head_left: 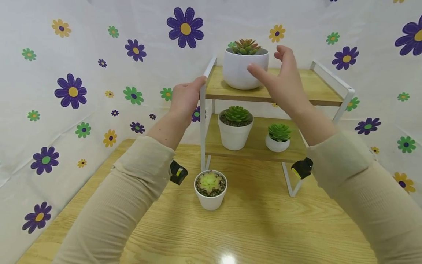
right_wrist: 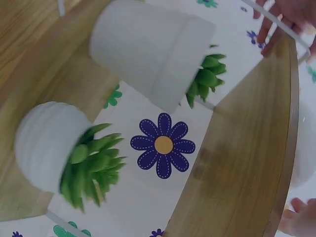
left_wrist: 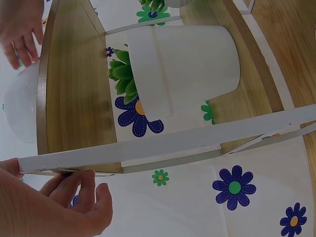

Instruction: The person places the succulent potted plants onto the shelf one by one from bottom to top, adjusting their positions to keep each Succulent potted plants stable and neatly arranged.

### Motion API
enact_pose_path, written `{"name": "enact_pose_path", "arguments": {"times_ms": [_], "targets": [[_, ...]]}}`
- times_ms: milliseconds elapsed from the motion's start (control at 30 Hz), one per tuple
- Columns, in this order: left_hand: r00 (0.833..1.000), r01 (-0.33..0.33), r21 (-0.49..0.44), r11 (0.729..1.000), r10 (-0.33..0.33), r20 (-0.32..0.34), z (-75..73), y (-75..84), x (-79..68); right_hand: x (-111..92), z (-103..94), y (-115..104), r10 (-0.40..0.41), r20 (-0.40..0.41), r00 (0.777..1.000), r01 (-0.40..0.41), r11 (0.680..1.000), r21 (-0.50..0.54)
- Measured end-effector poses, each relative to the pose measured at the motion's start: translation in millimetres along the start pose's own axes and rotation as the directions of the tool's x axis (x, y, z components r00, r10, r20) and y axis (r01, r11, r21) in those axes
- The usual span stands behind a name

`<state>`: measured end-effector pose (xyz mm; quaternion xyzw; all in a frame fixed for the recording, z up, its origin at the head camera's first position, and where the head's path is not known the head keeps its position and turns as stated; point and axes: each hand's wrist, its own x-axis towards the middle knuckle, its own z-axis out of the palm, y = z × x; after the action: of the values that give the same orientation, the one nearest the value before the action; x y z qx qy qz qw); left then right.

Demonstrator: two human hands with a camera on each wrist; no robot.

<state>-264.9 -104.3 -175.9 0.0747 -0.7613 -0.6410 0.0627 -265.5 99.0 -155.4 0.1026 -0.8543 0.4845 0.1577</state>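
A two-tier wooden shelf with a white metal frame [head_left: 202,128] stands on the table. My left hand [head_left: 185,97] grips the frame's upper left corner; in the left wrist view its fingers [left_wrist: 81,195] curl along the outer side of the frame. On the top tier, toward the left, sits a wide white pot [head_left: 242,71] with a reddish-green succulent [head_left: 245,47]. Beside that pot is my right hand [head_left: 285,79], thumb and fingers spread, its thumb overlapping the pot's front in the head view.
The lower tier holds a tapered white pot [head_left: 234,135] with a green succulent and a small round white pot [head_left: 277,145] with another. A white pot [head_left: 211,201] with a pale green succulent stands on the table [head_left: 250,231] before the shelf's left leg. Flower-print cloth [head_left: 99,84] hangs behind.
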Motion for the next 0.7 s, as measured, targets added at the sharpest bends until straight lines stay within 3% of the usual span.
{"name": "enact_pose_path", "arguments": {"times_ms": [100, 233, 333, 400, 467, 700], "targets": [[1.0, -0.003, 0.0, 1.0, 0.003, -0.001, 0.3, 0.4, -0.1, -21.2, 1.9, 11.7, -0.209, -0.098, 0.973, 0.212, 0.977, 0.013], [1.0, 0.001, -0.004, 1.0, -0.001, 0.0, 0.6, 0.5, 0.1, -51.4, 13.3, 35.9, -0.465, -0.174, 0.868, 0.467, 0.884, -0.033], [1.0, 0.001, -0.003, 1.0, -0.001, 0.003, 0.9, 0.5, 0.7, -73.9, 23.2, 57.5, -0.556, -0.154, 0.817, 0.556, 0.83, -0.047], [1.0, 0.003, -0.006, 1.0, -0.003, 0.002, 0.9, 0.3, 1.0, -86.9, 29.7, 72.1, -0.576, -0.112, 0.81, 0.575, 0.817, -0.044], [1.0, 0.006, -0.005, 1.0, -0.006, 0.0, 0.6, -0.1, 1.3, -97.9, 36.5, 87.2, -0.572, -0.045, 0.819, 0.571, 0.82, -0.028], [1.0, 0.011, -0.001, 1.0, -0.011, 0.003, 0.0, -0.2, 1.4, -127.3, 64.1, 133.6, -0.444, 0.177, 0.878, 0.457, 0.889, -0.038]]}}
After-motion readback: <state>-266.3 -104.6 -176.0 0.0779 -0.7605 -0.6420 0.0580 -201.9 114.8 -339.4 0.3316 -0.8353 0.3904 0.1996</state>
